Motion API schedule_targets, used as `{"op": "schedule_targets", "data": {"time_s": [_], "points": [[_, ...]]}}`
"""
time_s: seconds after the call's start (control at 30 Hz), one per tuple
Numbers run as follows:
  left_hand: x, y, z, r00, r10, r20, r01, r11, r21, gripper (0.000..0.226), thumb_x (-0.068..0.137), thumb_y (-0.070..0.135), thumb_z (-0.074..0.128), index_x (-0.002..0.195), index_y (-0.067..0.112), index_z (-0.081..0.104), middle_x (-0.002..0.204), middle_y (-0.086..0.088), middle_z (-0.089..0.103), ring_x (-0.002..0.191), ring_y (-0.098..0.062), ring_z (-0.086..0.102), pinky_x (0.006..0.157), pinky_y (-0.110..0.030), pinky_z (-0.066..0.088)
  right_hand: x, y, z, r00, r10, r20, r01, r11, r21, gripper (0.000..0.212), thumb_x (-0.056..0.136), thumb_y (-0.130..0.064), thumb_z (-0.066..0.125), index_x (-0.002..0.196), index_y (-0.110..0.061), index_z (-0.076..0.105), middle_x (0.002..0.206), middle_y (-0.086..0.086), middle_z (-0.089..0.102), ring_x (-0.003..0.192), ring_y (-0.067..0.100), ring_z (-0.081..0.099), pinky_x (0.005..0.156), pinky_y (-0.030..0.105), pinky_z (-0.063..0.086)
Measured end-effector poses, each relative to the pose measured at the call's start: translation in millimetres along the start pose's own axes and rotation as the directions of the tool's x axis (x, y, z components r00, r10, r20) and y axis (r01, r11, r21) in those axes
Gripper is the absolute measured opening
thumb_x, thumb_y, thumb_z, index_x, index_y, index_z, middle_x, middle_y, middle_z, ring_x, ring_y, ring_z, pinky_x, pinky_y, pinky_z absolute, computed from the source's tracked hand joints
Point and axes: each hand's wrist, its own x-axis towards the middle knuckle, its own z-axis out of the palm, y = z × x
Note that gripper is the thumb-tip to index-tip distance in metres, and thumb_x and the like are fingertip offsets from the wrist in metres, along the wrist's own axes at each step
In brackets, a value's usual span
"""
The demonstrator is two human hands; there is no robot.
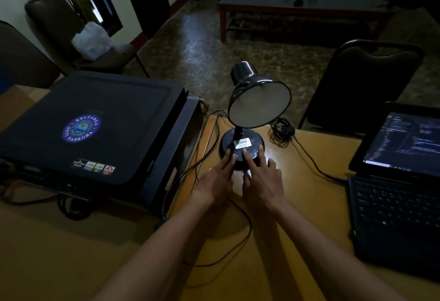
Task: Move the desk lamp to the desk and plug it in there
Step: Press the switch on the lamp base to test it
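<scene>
A black desk lamp stands upright on the wooden desk, its round base bearing a white label and its shade tilted toward me. My left hand rests its spread fingertips on the near left of the base. My right hand lies with fingers spread on the near right of the base. Neither hand is closed around it. A thin black cord loops across the desk below my forearms. The lamp's plug is not visible.
A black printer with a round blue sticker fills the desk's left side. An open laptop sits at the right, its cable and a coiled cord behind the lamp. Chairs stand beyond the desk, with a low table farther back.
</scene>
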Motion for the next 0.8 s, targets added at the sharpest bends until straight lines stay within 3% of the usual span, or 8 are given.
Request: {"op": "schedule_targets", "data": {"time_s": [0.17,0.37,0.47,0.8], "points": [[2,1,-1,0.998,-0.015,0.062,0.017,0.999,-0.033,0.080,0.102,0.033,0.048,0.158,0.029,-0.010,0.165,0.006,-0.024,0.134,-0.037,0.047,0.099,-0.051,0.048,2,-1,-6,0.999,-0.009,0.051,0.010,1.000,-0.008,0.066,0.103,-0.043,0.040,0.158,-0.041,0.004,0.168,0.011,-0.007,0.141,0.041,0.030,0.103,0.047,0.043],[4,4,1,0.998,-0.027,0.060,0.029,0.999,-0.024,0.092,0.095,0.029,0.061,0.160,0.023,-0.004,0.164,0.007,-0.023,0.138,-0.037,0.045,0.103,-0.044,0.046,0,-5,-17,0.993,0.023,0.117,-0.015,0.998,-0.066,0.080,0.094,-0.026,0.051,0.158,-0.039,0.005,0.168,0.009,-0.012,0.139,0.038,0.033,0.100,0.043,0.042],[6,4,3,0.997,-0.024,0.076,0.028,0.998,-0.053,0.095,0.095,0.027,0.062,0.158,0.024,-0.009,0.163,0.004,-0.025,0.147,-0.035,0.031,0.109,-0.048,0.042,-3,-7,-20,0.990,0.021,0.143,-0.012,0.998,-0.065,0.082,0.095,-0.027,0.052,0.158,-0.036,0.002,0.167,0.010,-0.013,0.143,0.040,0.029,0.104,0.046,0.041],[1,6,6,0.999,-0.025,0.036,0.029,0.993,-0.117,0.098,0.092,0.019,0.067,0.160,0.023,-0.003,0.166,0.002,-0.019,0.151,-0.031,0.023,0.116,-0.043,0.034,-5,-7,-22,0.984,0.019,0.179,-0.006,0.997,-0.072,0.082,0.096,-0.029,0.050,0.158,-0.036,-0.003,0.167,0.012,-0.014,0.144,0.041,0.028,0.106,0.046,0.040]]}}
